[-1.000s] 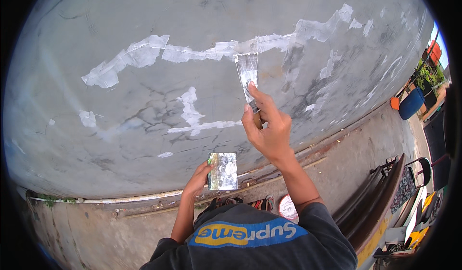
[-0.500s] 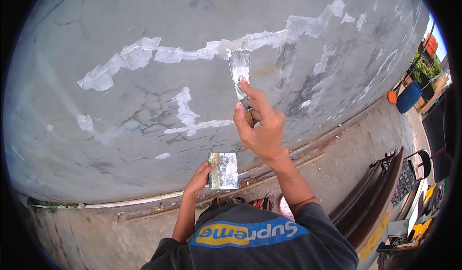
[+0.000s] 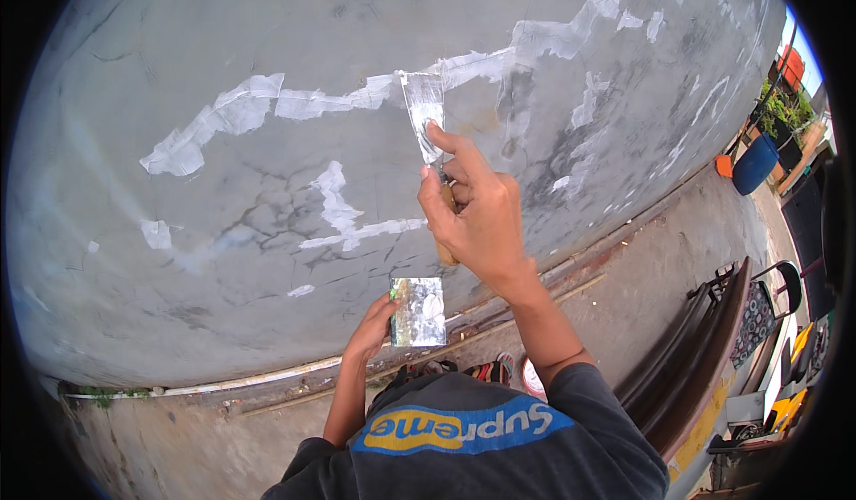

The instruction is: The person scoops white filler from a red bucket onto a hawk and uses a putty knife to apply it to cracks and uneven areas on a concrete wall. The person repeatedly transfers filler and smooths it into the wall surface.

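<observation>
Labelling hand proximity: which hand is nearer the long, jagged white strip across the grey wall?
Right. Right hand: just below the strip, flat metal scraper extending up to it. Left hand: much farther below, holding a white-smeared rectangular plate.

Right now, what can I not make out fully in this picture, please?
All in the head view:
Scraper handle: middle hidden by the right hand.
Left hand: partly hidden by the small board.
White round container: partly hidden by the right arm.
Far plants: too small for detail.
</observation>
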Demonstrator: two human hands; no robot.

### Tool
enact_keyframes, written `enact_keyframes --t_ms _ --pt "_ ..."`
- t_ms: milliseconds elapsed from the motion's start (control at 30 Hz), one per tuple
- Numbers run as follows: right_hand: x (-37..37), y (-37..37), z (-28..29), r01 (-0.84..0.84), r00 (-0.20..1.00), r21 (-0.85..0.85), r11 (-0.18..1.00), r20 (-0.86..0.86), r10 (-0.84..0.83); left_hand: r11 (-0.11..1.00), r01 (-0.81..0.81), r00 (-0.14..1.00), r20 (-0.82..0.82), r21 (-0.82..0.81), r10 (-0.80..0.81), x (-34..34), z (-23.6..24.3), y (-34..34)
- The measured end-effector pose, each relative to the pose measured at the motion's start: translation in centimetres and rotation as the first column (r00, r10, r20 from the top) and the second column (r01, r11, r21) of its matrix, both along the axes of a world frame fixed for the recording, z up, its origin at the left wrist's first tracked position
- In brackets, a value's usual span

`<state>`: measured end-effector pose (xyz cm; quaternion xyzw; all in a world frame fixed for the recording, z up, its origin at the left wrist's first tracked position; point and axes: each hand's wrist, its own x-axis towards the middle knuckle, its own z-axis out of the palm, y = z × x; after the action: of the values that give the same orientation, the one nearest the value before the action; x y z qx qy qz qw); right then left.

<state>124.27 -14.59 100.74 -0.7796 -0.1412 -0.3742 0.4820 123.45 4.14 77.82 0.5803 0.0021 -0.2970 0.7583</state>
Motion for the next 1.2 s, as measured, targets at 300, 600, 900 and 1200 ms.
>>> enact_keyframes --t_ms 300,600,900,1200 --pt "-0.9 0.5 -3.3 -0.049 0.993 -0.166 0.985 -0.117 0.030 0.999 0.034 0.999 0.025 -0.034 -0.033 0.5 -1.2 0.3" --pt "1.1 -1.1 -4.1 0.047 0.998 -0.123 0.991 -0.045 -0.053 0.999 -0.036 0.996 -0.083 0.031 0.038 0.2 0.7 0.4" --pt "-1.4 -2.5 -5.8 0.025 0.989 -0.488 0.872 0.139 0.049 0.995 -0.075 0.995 -0.078 -0.059 0.070 0.3 0.3 1.6" --pt "6.2 -6.5 3.2 0.323 0.882 -0.672 0.666 0.469 0.046 0.993 -0.080 0.994 -0.078 -0.088 0.073 -0.2 0.2 0.7"
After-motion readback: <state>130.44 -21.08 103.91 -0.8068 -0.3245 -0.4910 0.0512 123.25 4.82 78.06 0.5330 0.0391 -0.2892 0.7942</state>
